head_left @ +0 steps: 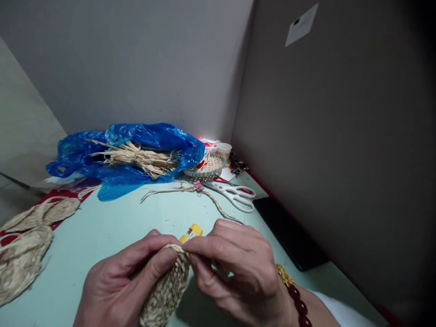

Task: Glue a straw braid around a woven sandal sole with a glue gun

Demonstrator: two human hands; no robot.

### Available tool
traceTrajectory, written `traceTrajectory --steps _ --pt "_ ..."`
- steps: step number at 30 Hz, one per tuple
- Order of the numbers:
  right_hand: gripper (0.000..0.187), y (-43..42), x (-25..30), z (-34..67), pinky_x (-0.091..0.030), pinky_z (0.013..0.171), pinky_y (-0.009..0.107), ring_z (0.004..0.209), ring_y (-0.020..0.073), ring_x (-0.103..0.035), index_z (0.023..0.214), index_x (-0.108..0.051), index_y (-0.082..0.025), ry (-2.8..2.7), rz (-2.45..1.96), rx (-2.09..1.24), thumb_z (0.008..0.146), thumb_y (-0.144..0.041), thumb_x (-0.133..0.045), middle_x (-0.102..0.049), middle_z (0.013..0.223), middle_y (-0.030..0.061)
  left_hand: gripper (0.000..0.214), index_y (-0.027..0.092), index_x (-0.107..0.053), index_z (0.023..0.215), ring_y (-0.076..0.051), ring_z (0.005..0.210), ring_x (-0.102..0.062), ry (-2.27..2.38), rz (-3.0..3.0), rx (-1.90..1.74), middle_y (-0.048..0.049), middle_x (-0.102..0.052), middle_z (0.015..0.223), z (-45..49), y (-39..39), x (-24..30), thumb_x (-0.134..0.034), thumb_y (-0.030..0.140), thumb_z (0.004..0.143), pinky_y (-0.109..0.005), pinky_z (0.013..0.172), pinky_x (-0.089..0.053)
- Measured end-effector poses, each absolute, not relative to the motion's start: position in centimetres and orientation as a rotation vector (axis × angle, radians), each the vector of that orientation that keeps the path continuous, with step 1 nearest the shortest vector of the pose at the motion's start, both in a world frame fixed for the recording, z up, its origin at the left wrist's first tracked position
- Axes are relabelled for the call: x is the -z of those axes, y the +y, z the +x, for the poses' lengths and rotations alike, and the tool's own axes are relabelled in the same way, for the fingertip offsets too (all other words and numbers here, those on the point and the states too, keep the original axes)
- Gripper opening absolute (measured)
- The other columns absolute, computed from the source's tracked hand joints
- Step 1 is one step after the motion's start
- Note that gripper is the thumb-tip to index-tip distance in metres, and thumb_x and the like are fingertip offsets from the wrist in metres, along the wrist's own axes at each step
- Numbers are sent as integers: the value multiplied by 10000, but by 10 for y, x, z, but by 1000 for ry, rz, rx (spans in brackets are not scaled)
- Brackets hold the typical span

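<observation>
A woven piece (166, 290) is at the lower centre of the frame, held up between both hands. Its long axis runs steeply from the bottom edge, slightly left of centre, up and to the right; the rounded end points upward and away from the wearer. The lower end leaves the frame. The left hand (119, 281) pinches the upper rim between thumb and forefinger. The right hand (238, 268) has thumb and forefinger pressed together on the rim's right end; whether a loose strand lies between them cannot be told.

A yellow plastic object (195, 230) with a white label shows just beyond the fingertips, partly hidden.

Open room: the smooth, pale green tabletop (136, 213) is bare left of and beyond the hands. On the right, a flat black panel (289, 234) lies along the edge beside the grey partition (340, 150).

Further out, a plaited cord (218, 203) with a pink clip (198, 185) lies near white-handled scissors (229, 190). Behind stand a shallow round openwork basket (207, 169) and a paper cup (224, 149). A crumpled, glossy blue bag (146, 131) holds a tied bundle of dry straw (139, 158). Two oval, coarse-textured woven pieces with looped cords (20, 261) lie at the left edge.
</observation>
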State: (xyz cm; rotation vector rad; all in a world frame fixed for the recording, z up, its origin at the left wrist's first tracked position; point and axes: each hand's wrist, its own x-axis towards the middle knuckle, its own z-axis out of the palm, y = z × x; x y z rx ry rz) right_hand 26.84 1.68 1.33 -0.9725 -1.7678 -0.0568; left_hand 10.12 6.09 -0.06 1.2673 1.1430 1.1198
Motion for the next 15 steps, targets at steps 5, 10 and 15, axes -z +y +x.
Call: traceTrajectory --steps 5,10,15 --pt "159 19 -7 266 -462 572 256 567 124 -551 923 -690 -147 -1780 -974 88 964 -166 -538 -674 656 18 288 294 -807 686 -201 828 -723 1129 1108 -1106 27 -791 768 105 61 -5 -902 511 522 -171 676 -576" --pt "241 23 -2 264 -431 533 270 552 140 -496 860 -670 -111 -1848 -917 137 984 -187 -477 -613 616 24 331 256 -789 707 -154 660 -693 1076 900 -1064 42 -753 684 111 59 -13 -950 399 455 -181 614 -577" --pt "287 30 3 263 -417 530 276 554 149 -471 865 -683 -67 -1920 -888 213 992 -184 -453 -604 610 41 336 242 -785 749 -191 694 -714 1029 794 -1044 26 -740 675 108 63 -8 -951 346 476 -217 587 -584"
